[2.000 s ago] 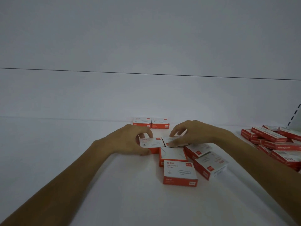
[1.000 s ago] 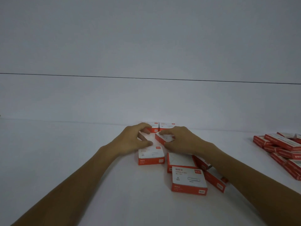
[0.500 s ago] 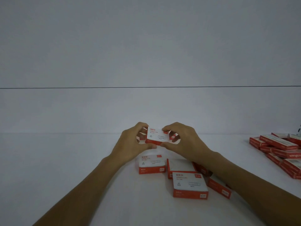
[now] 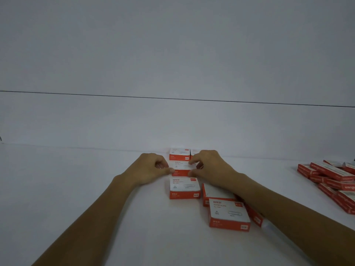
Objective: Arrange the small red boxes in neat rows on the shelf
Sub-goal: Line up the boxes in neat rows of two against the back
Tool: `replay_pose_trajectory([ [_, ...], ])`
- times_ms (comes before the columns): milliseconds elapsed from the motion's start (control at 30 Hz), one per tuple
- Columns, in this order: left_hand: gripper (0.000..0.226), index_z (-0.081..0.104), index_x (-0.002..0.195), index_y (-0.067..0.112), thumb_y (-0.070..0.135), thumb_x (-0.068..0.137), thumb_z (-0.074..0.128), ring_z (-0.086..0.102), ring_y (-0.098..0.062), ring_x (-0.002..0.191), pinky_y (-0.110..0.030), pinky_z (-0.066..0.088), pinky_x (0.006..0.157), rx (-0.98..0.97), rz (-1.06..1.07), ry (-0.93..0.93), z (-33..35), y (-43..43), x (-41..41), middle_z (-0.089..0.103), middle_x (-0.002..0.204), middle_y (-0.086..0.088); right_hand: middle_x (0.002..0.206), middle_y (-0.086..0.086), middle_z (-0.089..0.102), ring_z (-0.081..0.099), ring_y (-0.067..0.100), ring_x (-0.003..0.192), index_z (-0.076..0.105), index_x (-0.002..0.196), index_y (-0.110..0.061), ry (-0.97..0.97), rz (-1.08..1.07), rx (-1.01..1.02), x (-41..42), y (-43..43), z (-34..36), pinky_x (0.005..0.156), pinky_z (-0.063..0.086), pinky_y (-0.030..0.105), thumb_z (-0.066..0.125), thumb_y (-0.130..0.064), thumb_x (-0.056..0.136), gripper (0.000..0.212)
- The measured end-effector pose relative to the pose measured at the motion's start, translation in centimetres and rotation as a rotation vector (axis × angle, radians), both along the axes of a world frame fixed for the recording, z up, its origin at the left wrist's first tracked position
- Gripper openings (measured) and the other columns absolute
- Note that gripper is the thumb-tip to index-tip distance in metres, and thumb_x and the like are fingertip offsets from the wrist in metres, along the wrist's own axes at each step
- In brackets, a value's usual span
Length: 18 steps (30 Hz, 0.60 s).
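Observation:
Both hands pinch one small red and white box [image 4: 182, 168] that rests on the white shelf [image 4: 76, 189]. My left hand [image 4: 151, 167] grips its left side, my right hand [image 4: 209, 166] its right side. This box lies just in front of two boxes [image 4: 179, 154] set side by side against the back wall. Directly in front of it lies another red box [image 4: 184, 188]. To the right, several loose boxes [image 4: 228, 215] lie partly under my right forearm.
A pile of longer red boxes [image 4: 330, 177] sits at the far right of the shelf. The white back wall [image 4: 172, 121] rises right behind the two rear boxes. Bare shelf surface spreads to the left.
The box held raised between both hands half a second ago has come down onto the shelf, between the back pair and the box in front. Both hands still grip it.

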<state>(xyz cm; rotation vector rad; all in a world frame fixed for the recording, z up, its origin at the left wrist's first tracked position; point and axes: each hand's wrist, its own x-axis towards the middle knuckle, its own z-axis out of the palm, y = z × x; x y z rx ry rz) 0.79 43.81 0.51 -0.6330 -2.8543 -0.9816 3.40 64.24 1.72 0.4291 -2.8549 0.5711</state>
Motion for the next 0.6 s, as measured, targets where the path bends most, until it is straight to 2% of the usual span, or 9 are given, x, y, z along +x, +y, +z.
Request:
replay_pose_trajectory([
  [67,0.018,0.066,0.089,0.023,0.040,0.080,0.065,0.055,-0.003,0.082,-0.015,0.040,0.069,-0.013,-0.005,0.009,0.1,-0.2,-0.2,0.061,0.092,0.009,0.122,0.004,0.056,0.055,0.014,0.101,0.058,0.122,-0.014,0.002,-0.003,0.057,-0.6,-0.5,0.2,0.085,0.041,0.020,0.065,-0.034,0.082,0.045],
  [133,0.017,0.068,0.088,0.022,0.038,0.083,0.063,0.056,-0.002,0.081,-0.015,0.041,0.069,-0.024,-0.013,0.008,0.2,-0.4,-0.2,0.063,0.091,0.010,0.116,0.005,0.057,0.050,0.011,0.092,0.060,0.120,-0.012,0.030,-0.011,0.105,-1.2,-1.0,0.5,0.080,0.038,0.019,0.064,-0.034,0.083,0.043],
  [233,0.016,0.071,0.079,0.035,0.046,0.083,0.058,0.058,-0.002,0.081,-0.015,0.041,0.068,-0.002,-0.068,-0.095,0.9,-0.5,0.0,0.065,0.087,0.016,0.110,0.007,0.058,0.044,0.010,0.085,0.063,0.114,-0.009,0.053,-0.024,0.134,-1.9,-1.5,0.6,0.075,0.035,0.019,0.065,-0.031,0.083,0.038],
  [333,0.012,0.069,0.077,0.046,0.053,0.078,0.060,0.058,0.000,0.089,-0.017,0.044,0.077,-0.024,-0.119,-0.198,1.1,-0.5,0.1,0.065,0.094,0.019,0.106,0.008,0.058,0.044,0.012,0.083,0.063,0.106,-0.008,0.047,-0.029,0.168,-2.4,-1.8,0.8,0.073,0.036,0.022,0.066,-0.028,0.083,0.031],
  [433,0.008,0.069,0.076,0.048,0.053,0.075,0.063,0.059,-0.001,0.093,-0.020,0.045,0.081,-0.038,-0.138,-0.208,1.0,-0.6,0.0,0.065,0.099,0.021,0.103,0.008,0.058,0.047,0.014,0.081,0.062,0.100,-0.006,0.042,-0.032,0.208,-2.5,-2.2,0.9,0.070,0.037,0.023,0.064,-0.026,0.084,0.026],
  [533,0.032,0.071,0.076,0.042,0.069,0.071,0.053,0.059,0.000,0.087,-0.016,0.042,0.075,-0.012,-0.142,-0.244,1.6,-0.2,0.5,0.065,0.095,0.020,0.099,0.009,0.057,0.047,0.016,0.078,0.060,0.095,-0.004,0.047,-0.033,0.212,-2.4,-2.4,1.1,0.066,0.036,0.022,0.063,-0.023,0.085,0.022],
  [600,0.046,0.071,0.079,0.037,0.075,0.062,0.049,0.061,-0.003,0.088,-0.019,0.045,0.078,0.021,-0.164,-0.276,1.8,0.0,0.8,0.067,0.095,0.015,0.097,0.010,0.056,0.047,0.017,0.077,0.060,0.091,-0.003,0.055,-0.035,0.210,-2.2,-2.5,1.1,0.061,0.034,0.020,0.063,-0.022,0.085,0.021],
])
